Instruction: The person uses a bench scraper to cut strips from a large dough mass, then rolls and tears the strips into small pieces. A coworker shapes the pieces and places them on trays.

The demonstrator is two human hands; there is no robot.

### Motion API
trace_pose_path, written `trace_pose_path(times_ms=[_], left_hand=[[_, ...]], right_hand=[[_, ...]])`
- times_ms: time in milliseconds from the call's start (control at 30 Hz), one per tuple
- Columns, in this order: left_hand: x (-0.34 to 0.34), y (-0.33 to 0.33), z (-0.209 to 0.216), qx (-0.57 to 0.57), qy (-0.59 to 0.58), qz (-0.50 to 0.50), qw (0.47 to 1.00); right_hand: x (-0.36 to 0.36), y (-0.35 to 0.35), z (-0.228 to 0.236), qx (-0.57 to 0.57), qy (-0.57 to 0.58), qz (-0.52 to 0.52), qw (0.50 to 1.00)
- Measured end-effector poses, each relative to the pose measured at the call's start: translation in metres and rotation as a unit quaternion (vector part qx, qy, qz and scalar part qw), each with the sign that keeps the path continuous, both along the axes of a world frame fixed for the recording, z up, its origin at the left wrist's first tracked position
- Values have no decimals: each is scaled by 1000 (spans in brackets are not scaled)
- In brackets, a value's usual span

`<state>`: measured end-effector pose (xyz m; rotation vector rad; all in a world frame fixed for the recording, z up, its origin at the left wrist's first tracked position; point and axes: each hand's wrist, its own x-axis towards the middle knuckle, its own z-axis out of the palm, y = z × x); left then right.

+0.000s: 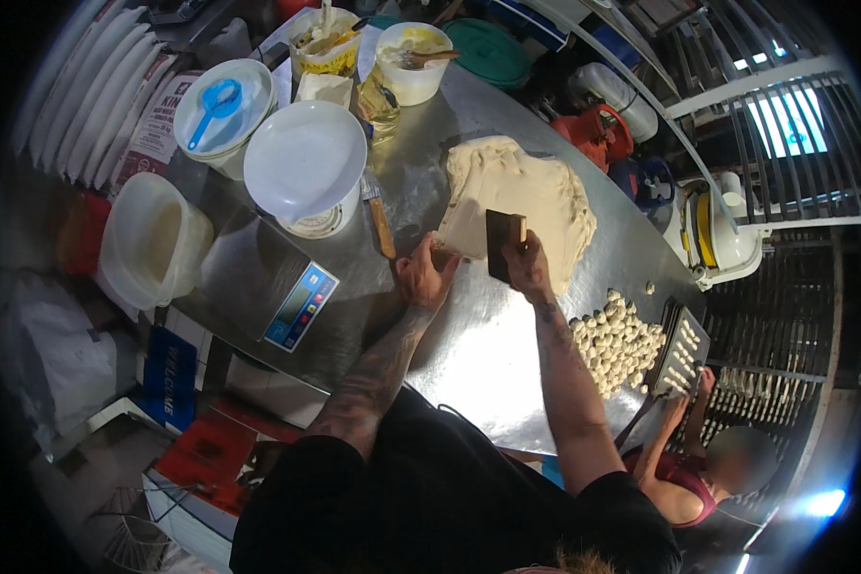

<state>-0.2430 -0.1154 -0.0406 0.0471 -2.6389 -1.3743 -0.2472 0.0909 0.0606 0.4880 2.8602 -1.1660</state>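
Observation:
A large, flattened slab of pale dough (526,196) lies on the metal table in front of me. My right hand (534,270) is closed round the wooden handle of a dough scraper (499,251). Its dark, flat blade stands against the near part of the dough. At the near left corner of the slab, my left hand (421,277) has its thumb and fingers on either side of the dough's edge. The exact hold of the left fingertips is partly hidden. Beyond that hand lies a brush (381,226) with a wooden handle.
A digital scale (301,306) is to the left, with a white bowl (306,158) and tubs behind it. Many small dough pieces (614,344) are heaped at right, beside a baking tray (681,349) with dough sticks. A co-worker (684,469) reaches to that tray.

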Motion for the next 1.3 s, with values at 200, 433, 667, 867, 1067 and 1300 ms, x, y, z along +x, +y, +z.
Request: trace_pose_path(times_ms=[200, 433, 667, 867, 1067, 1300], left_hand=[[-2, 3, -4, -5, 13, -1, 1000], [-3, 3, -5, -12, 35, 6, 999], [-4, 8, -9, -100, 82, 22, 991], [-4, 12, -15, -84, 82, 32, 993], [-4, 15, 4, -89, 69, 37, 993], [1, 13, 8, -122, 57, 20, 991]], right_hand=[[-50, -22, 47, 207, 11, 319, 925], [-92, -58, 7, 257, -81, 389, 881], [-34, 20, 2, 308, -12, 367, 878], [60, 157, 16, 369, -201, 294, 858], [68, 186, 33, 536, -342, 313, 705], [73, 213, 23, -57, -10, -135, 989]])
